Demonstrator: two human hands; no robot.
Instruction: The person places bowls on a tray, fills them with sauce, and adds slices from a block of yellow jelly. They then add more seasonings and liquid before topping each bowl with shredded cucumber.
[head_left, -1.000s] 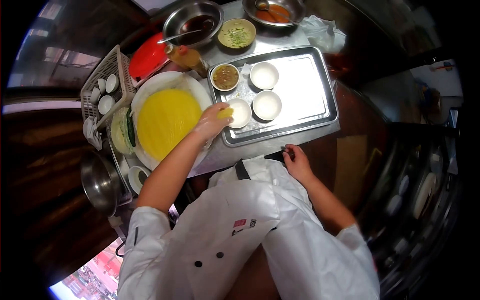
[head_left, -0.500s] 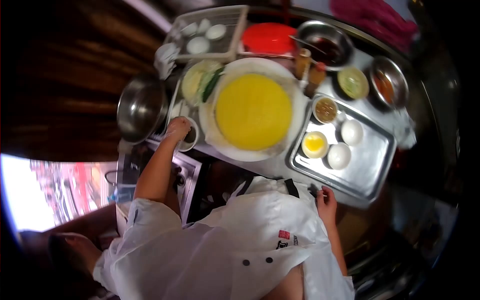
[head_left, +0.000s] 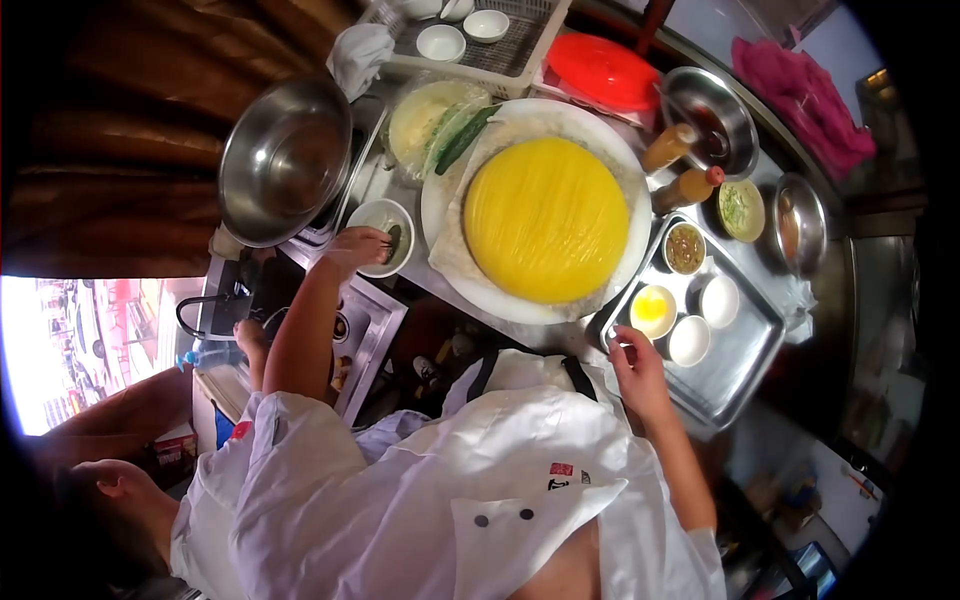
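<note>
My left hand [head_left: 358,248] reaches over the near-left rim of a small white bowl [head_left: 374,212] that holds something dark green. Its fingers are drawn together inside the bowl; what they grip, if anything, is hidden. My right hand [head_left: 640,365] hovers at the near left edge of a metal tray [head_left: 745,355], fingers loosely bent and apart, holding nothing visible. Closest to it is a small bowl with yellow contents [head_left: 653,311]. Two white bowls [head_left: 719,301] and a bowl of brown sauce [head_left: 685,248] share the tray. Between my hands, a large yellow mound [head_left: 547,220] sits on a cloth-lined white plate [head_left: 465,290].
Left stands a steel basin [head_left: 285,165]; a film-covered bowl [head_left: 425,125] and a cucumber [head_left: 467,140] adjoin the plate. Behind are a crate of white bowls [head_left: 530,65], a red lid [head_left: 603,72], and sauce bottles [head_left: 690,188]. A co-worker [head_left: 125,515] is at lower left.
The view has tilted and turned clockwise. My right hand has risen from below the tray to its edge by the yellow-filled bowl. My left hand stays at the white bowl, fingers reaching further in.
</note>
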